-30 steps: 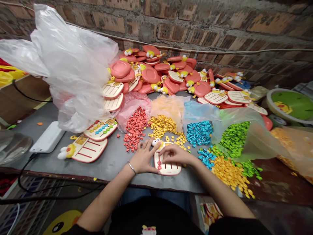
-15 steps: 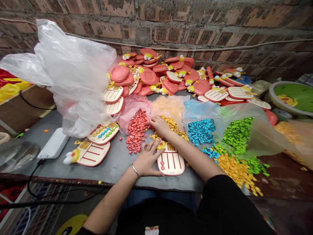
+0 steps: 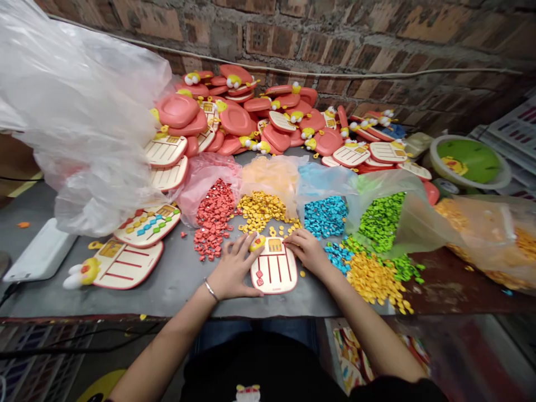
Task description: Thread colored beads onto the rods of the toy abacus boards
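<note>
cream board near table edge

We lost part of the clear plastic bag past the picture's left edge, and its folds hid whatever lay behind them. The bag of orange pieces ran off the right edge. The fingertips of the right hand covered part of the cream toy board, so we could not tell whether they held anything. The red pieces on that board were too small for us to make out their shapes, and the printed sheets below the table edge were blurred.
</note>
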A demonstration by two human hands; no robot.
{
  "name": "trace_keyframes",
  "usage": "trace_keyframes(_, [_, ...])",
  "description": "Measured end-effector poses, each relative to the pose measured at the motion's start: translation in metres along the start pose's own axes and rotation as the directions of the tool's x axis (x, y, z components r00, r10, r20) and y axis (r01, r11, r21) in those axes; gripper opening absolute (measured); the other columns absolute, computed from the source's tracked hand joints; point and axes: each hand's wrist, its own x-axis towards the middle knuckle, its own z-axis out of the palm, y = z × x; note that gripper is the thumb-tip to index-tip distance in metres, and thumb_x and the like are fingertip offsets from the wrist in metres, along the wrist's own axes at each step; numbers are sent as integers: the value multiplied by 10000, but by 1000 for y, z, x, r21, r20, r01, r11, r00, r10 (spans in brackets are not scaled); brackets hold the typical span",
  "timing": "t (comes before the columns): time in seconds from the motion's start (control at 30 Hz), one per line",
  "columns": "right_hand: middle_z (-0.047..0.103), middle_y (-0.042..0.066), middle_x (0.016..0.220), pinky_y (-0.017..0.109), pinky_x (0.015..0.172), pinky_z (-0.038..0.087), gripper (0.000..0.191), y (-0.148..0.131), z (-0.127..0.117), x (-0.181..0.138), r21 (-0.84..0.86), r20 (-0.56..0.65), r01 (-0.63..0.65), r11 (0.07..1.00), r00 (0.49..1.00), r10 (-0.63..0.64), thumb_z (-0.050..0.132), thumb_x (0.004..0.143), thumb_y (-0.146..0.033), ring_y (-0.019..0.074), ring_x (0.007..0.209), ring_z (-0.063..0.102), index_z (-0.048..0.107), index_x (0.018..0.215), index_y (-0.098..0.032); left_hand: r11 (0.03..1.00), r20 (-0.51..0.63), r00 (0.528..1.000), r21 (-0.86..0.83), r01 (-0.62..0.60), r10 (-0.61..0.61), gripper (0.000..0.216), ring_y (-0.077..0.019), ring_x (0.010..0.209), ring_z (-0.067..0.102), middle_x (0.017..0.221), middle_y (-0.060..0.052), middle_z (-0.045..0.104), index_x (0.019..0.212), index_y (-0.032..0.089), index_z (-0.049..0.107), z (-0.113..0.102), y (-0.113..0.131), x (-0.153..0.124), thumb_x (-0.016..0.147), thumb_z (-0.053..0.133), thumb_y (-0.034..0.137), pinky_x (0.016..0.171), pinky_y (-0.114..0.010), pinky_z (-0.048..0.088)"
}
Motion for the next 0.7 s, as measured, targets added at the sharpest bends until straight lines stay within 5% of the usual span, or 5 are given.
trace_keyframes(0.13, [584,68,766,315,689,453,209,3,7,0,-48,34,27,998,999,-26,517,940,-220,205,765,547,671,805,-177,1000,-6,1000,-2,30,-30,1206,-425,1371,230,1575,-184,210,1529,203,218,-1,1,1,588,605,849,1040,-551,158])
trace_keyframes(0.3, [637,52,795,274,672,457,155,-4,-1,-9,176,166,-17,984,986,-13,551,933,-248,173,752,590,670,857,-184,998,0,998,0,60,-60,1332,-404,1379,241,1569,-180,232,1547,172,86,-2,3,2,541,627,857,1048,-513,164])
trace_keyframes(0.5, [698,62,830,304,714,471,108,-34,36,6,272,105,-62,960,994,34,623,884,-260,187,762,624,682,925,-181,998,20,998,-6,66,-66,1257,-385,1401,216,1580,-167,202,1544,147,116,-4,4,3,606,575,847,1056,-500,170])
trace_keyframes(0.7, [691,11,729,247,594,456,217,-44,28,31,460,399,-138,877,915,-65,709,805,-351,153,626,607,709,942,-183,999,24,999,-2,46,-46,1222,-379,1416,198,1585,-169,184,1540,147,144,-2,1,1,624,555,844,1075,-503,169])
